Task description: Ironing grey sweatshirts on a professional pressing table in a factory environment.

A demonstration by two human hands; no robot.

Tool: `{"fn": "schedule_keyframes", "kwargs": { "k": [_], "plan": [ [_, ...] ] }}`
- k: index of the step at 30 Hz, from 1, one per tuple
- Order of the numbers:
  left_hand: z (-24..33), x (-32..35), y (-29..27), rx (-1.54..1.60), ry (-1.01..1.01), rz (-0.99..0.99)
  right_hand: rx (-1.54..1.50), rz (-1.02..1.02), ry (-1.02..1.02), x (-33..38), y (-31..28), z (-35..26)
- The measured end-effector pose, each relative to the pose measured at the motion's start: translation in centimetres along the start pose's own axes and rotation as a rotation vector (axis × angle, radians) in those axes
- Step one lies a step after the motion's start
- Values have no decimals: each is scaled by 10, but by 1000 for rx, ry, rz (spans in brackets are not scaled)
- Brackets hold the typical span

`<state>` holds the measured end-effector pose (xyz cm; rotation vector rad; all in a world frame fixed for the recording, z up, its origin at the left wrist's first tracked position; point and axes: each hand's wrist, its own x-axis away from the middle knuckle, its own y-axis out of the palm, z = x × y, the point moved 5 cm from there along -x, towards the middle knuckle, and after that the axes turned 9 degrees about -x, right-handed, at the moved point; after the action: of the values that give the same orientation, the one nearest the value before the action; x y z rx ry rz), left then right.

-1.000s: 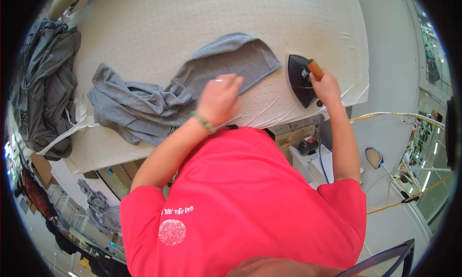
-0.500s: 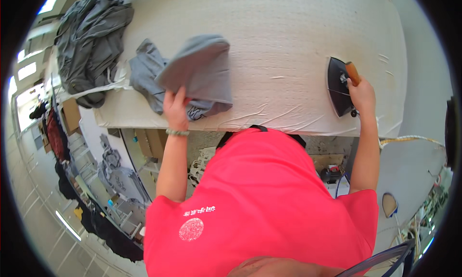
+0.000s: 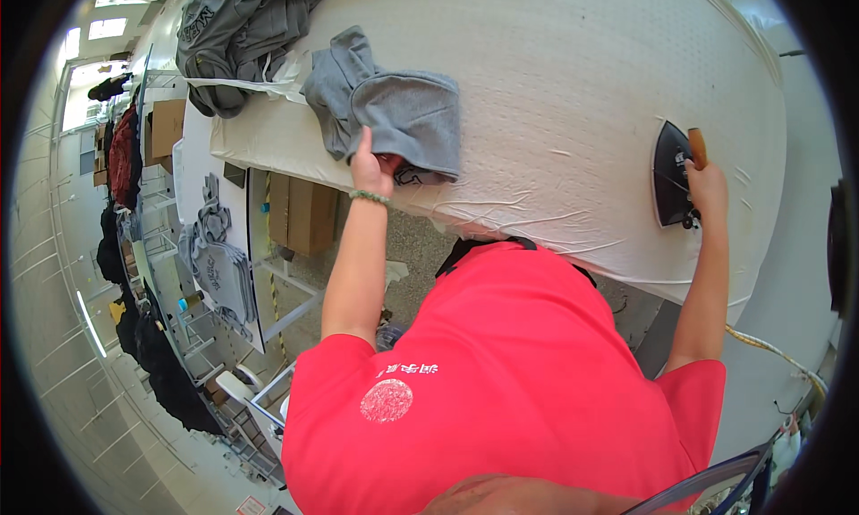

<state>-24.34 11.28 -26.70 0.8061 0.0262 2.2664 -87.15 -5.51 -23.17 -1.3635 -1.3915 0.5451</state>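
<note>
A dark pile of clothes (image 3: 234, 32) is seen at the far left corner of the table (image 3: 573, 76), well beyond the left fingers. Just to its right a grey garment (image 3: 394, 108) lies bunched near the table's front edge. Its lower fold is gripped by the left hand (image 3: 369, 164): the thumb is laid up against the cloth on the left, while the other fingers are tucked under the fold and hidden, so their spread cannot be told. A beaded bracelet (image 3: 369, 195) is worn on that wrist. Under the fingers, a dark printed patch of the garment is exposed at the hem.

A wide stretch of pale table cover lies between the two hands. Far to the right, a black iron (image 3: 671, 175) rests flat on the cover, its tip pointed away. Its brown handle (image 3: 697, 146) is clasped by the right hand (image 3: 707, 188), fingers curled together around it from the right side.
</note>
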Motion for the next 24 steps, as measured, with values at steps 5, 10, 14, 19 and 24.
{"fn": "schedule_keyframes", "kwargs": {
  "k": [5, 10, 14, 19, 24],
  "plan": [
    [54, 43, 15, -259, 463, 66, 8, -79, -243, 58, 33, -83],
    [23, 47, -22, -221, 308, 143, 20, -481, -504, 122, 97, -226],
    [-14, 57, -40, -163, 191, 98, -84, -548, -733, 156, 127, -336],
    [-45, 72, -35, -69, 87, 32, -20, -593, -1028, 179, 160, -462],
    [-61, 66, -50, 14, -7, 43, 140, -559, -1113, 175, 185, -520]
  ]
}}
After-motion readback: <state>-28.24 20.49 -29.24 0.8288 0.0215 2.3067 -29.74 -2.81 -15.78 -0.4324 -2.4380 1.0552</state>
